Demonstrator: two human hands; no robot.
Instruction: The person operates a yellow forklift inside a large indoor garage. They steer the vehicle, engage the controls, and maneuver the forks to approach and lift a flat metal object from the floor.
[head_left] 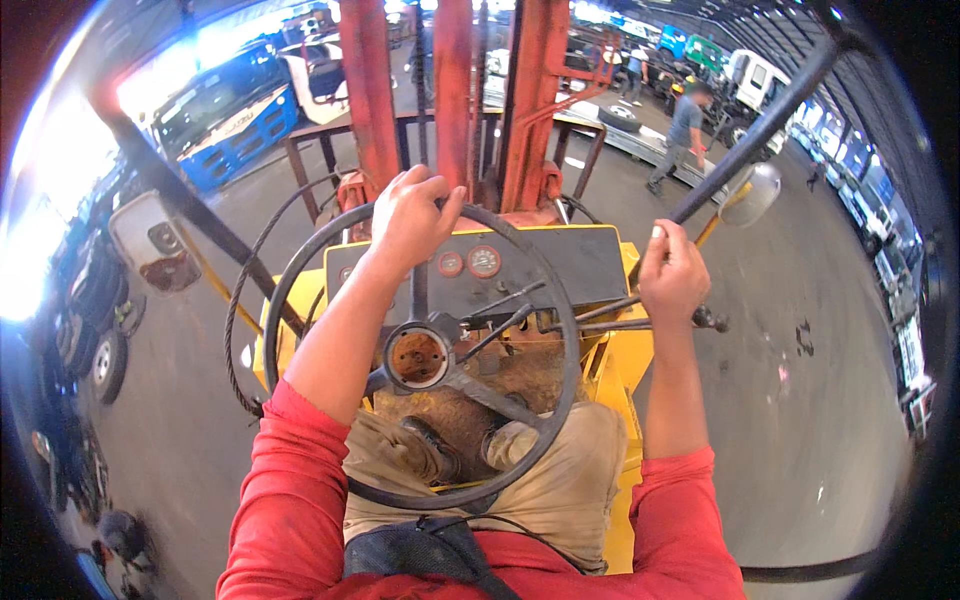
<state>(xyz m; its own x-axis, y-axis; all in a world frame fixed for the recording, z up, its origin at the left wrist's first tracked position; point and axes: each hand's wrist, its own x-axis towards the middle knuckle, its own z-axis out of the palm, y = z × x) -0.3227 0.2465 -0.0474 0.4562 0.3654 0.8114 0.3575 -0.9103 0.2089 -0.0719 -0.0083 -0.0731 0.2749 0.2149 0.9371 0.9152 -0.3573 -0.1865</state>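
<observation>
While the left hand [415, 215] bends over the top of the steering wheel [417, 357], the right hand [673, 272] is beside the control levers [620, 325].
From where I stand, the wheel is at the centre of the frame, with the left fingers curled around its rim; right of centre, the right fingers are folded inward, but I cannot tell if they hold a lever. The red forklift mast [455, 100] rises at upper centre.
</observation>
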